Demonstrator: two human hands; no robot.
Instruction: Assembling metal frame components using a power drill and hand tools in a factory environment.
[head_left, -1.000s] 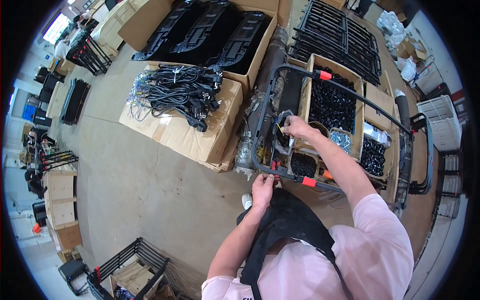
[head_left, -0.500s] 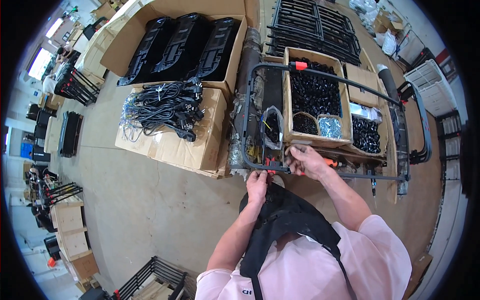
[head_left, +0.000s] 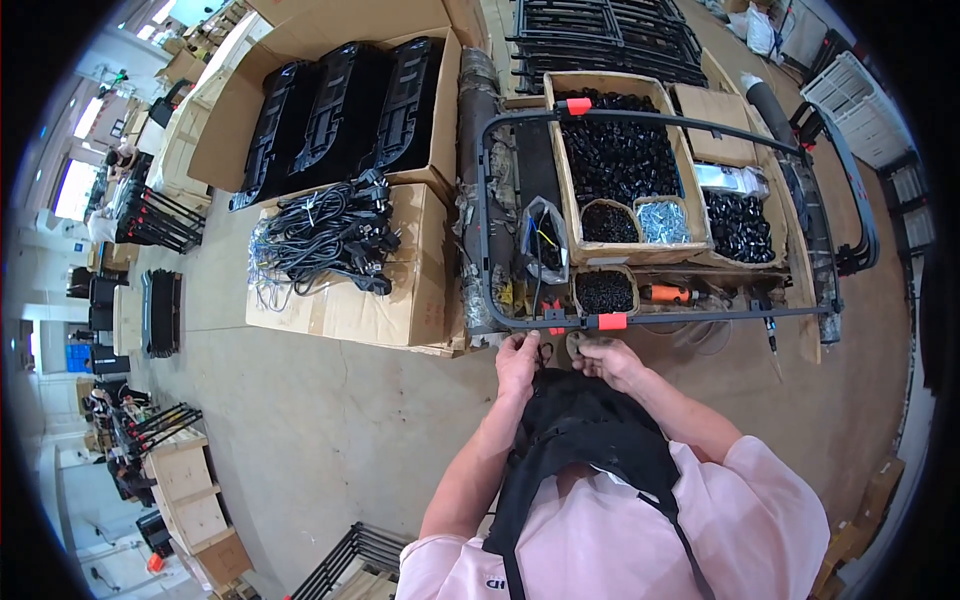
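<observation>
A black tubular frame [head_left: 650, 318] with rounded corners lies across the workbench. Red clips sit on it, one on the far bar [head_left: 578, 105] and another on the near bar [head_left: 612, 321]; a smaller red piece [head_left: 555, 315] is left of the latter. Just below the near bar, my left hand [head_left: 515, 365] is closed in a pinch, with a small dark thing at its fingertips that I cannot make out. My right hand [head_left: 610, 360] is level with it, close in front of my black apron [head_left: 590, 410], fingers bent together; what they hold is hidden.
Inside the frame stand a carton of black parts [head_left: 620, 160], a tub of silver screws [head_left: 662, 222], a tub of small black parts [head_left: 605, 292] and an orange-handled tool [head_left: 668, 293]. At left, bundled power cables [head_left: 325, 235] lie on a cardboard box [head_left: 420, 300].
My right hand has come down from the near bar toward my apron, uncovering the red clip and the tub of small black parts. My left hand stays just below the bar. The view has shifted slightly.
</observation>
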